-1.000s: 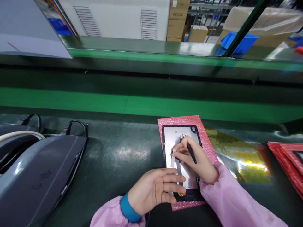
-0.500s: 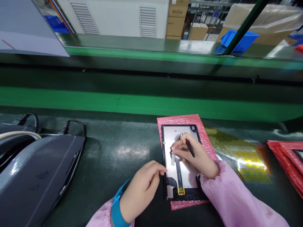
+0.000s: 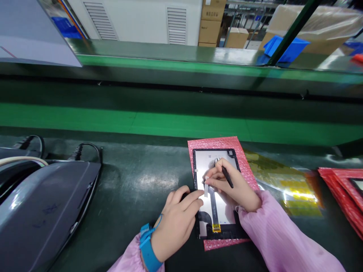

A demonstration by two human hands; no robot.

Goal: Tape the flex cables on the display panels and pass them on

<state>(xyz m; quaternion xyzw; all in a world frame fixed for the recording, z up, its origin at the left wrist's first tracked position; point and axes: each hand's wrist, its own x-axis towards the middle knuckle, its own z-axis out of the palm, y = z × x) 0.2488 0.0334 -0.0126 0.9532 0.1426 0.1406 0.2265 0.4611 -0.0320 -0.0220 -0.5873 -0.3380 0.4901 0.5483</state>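
A tablet display panel [image 3: 227, 211], silvery with a black frame, lies back side up on pink bubble wrap [image 3: 244, 166]. A dark flex cable [image 3: 213, 207] with a gold-yellow end runs down its middle. Above the panel, my right hand [image 3: 227, 181] is closed, with black tweezers [image 3: 227, 176] held among the fingers, their tips pointing away. Between its thumb and fingertip a small whitish strip [image 3: 206, 189] is pinched, hanging over the panel near the cable. My left hand [image 3: 178, 219], fingers apart, reaches over the panel's left edge; its fingertips are near the strip's lower end.
A sheet of yellow transparent film [image 3: 295, 192] lies right of the panel. Further right is red bubble wrap [image 3: 340, 189] with another panel. Grey machines [image 3: 51, 204] with cables stand at left. A green ledge [image 3: 170, 122] runs along the back of the dark bench.
My left hand has moved up and right onto the panel's edge, its curled fingers now spread out toward the strip. My right hand stays nearly in place with the tweezers and strip.
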